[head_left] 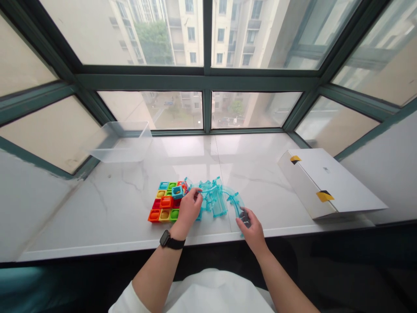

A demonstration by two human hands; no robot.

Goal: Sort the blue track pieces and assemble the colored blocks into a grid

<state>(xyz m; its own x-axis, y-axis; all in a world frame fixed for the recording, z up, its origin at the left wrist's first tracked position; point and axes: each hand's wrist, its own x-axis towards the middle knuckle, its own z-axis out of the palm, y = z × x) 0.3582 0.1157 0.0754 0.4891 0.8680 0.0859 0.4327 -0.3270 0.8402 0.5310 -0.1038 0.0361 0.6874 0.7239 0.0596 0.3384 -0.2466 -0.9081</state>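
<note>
A cluster of coloured square blocks [166, 202] in orange, red, green, yellow and blue lies on the white marble sill [130, 217]. Beside it to the right sits a pile of clear blue curved track pieces [216, 195]. My left hand [190, 208], with a black watch on the wrist, is closed in a pinch on a thin clear blue piece at the left end of the pile. My right hand [249, 228] rests at the lower end of a curved blue track, fingers curled on a small dark object I cannot make out.
A clear plastic bin [122, 141] stands at the back left of the sill. A white cardboard box [325, 182] with yellow-and-black tape lies at the right. Windows with dark green frames enclose the sill on three sides. The sill's front edge runs just below my hands.
</note>
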